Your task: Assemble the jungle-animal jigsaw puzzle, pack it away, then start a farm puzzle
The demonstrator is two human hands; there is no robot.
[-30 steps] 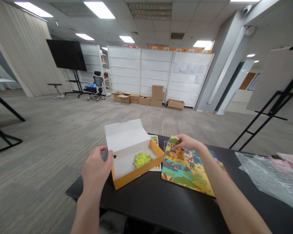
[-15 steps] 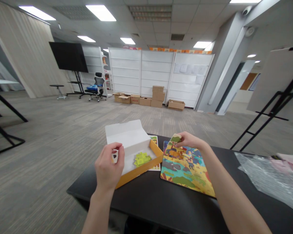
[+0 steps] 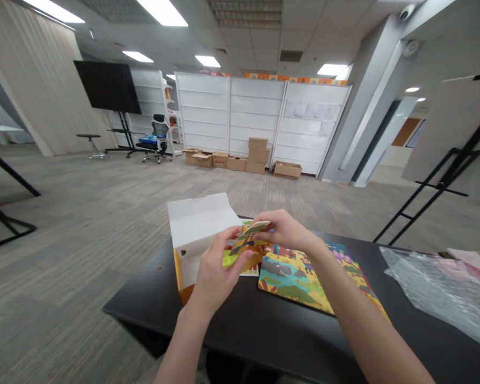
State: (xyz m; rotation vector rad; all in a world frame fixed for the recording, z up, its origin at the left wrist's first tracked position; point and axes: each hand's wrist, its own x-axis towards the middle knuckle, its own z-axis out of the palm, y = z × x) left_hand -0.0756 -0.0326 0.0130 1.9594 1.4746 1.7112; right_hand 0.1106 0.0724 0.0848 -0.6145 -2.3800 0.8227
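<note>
Between my two hands is a small illustrated jigsaw puzzle section [image 3: 248, 244], tilted above the box's right side. My left hand [image 3: 214, 266] has its thumb and fingers closed around the left part of it. My right hand [image 3: 286, 232] pinches its upper right edge. Below and left stands the open cardboard box [image 3: 178, 272], white inside with orange-yellow walls; my left hand covers much of its inside. Under my right forearm lies a colourful animal-scene puzzle [image 3: 296, 280], flat on the black table [image 3: 264, 325].
A printed sheet with a white border [image 3: 250, 271] lies partly beneath the box. Clear bubble wrap [image 3: 436, 288] with pink cloth is at the table's right. Beyond the table, cardboard boxes [image 3: 258, 154] stand by white shelving, and an easel-like stand [image 3: 436, 186] is at right.
My right hand has lifted the puzzle section off the animal scene and moved left. My left hand has moved right and taken hold of the section too.
</note>
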